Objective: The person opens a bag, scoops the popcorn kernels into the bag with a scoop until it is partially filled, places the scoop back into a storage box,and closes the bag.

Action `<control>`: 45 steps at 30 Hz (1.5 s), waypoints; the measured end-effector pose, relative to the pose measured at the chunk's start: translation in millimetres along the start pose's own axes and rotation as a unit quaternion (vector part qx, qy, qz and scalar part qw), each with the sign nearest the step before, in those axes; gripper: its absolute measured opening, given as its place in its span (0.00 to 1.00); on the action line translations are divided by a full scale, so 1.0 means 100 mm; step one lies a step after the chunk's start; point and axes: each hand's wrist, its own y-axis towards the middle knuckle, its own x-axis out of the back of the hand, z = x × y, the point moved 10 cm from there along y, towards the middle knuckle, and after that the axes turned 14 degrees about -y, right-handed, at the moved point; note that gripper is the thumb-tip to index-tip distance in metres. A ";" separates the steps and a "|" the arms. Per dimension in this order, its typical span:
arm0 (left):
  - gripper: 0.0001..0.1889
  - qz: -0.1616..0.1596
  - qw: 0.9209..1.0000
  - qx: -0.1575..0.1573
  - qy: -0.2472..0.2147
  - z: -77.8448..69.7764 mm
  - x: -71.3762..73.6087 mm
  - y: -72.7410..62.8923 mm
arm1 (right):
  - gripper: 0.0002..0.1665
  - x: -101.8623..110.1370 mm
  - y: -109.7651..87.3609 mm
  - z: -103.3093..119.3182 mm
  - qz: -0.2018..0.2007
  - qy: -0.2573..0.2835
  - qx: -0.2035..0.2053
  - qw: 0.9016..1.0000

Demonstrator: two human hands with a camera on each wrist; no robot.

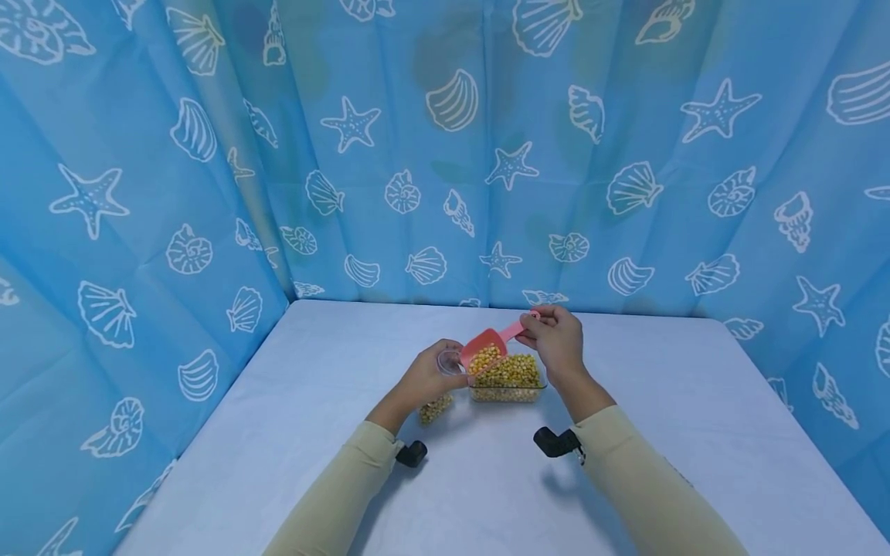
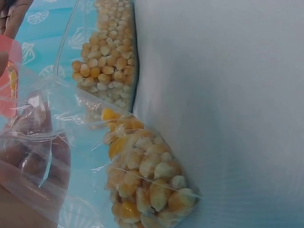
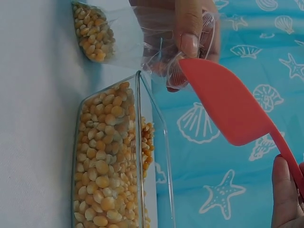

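Blue curtain (image 1: 445,154) printed with white shells and starfish, hung around three sides. Pale blue table (image 1: 695,432) below it, carrying everything.

Clear rectangular container (image 1: 507,390) near table centre, heaped with yellow corn kernels (image 3: 102,166); right wrist view shows the kernels reaching close to its rim.

Small clear plastic bag (image 2: 142,180) just left of the container, bottom resting on the table, partly filled with kernels. Its mouth is lifted and held open toward the scoop.

Pink scoop (image 1: 484,351) tilted above the container's left end, bowl loaded with kernels, lip right at the bag mouth.

Left hand (image 1: 427,374): grip closed on the bag's upper edge, thumb and fingers pinching the film; fingers seen through the plastic in the left wrist view.

Right hand (image 1: 556,340): grip pinching the far end of the scoop handle, raised over the container's right side.
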 end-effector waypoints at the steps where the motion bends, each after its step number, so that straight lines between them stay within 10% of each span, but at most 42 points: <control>1: 0.29 0.002 1.000 0.000 -0.001 0.00 0.00 0.00 | 0.18 0.00 0.00 0.01 -0.001 -0.001 0.001 1.000; 45: 0.30 0.006 1.000 -0.005 -0.014 0.01 0.02 0.01 | 0.16 -0.07 -0.05 0.22 -0.002 -0.021 0.032 0.999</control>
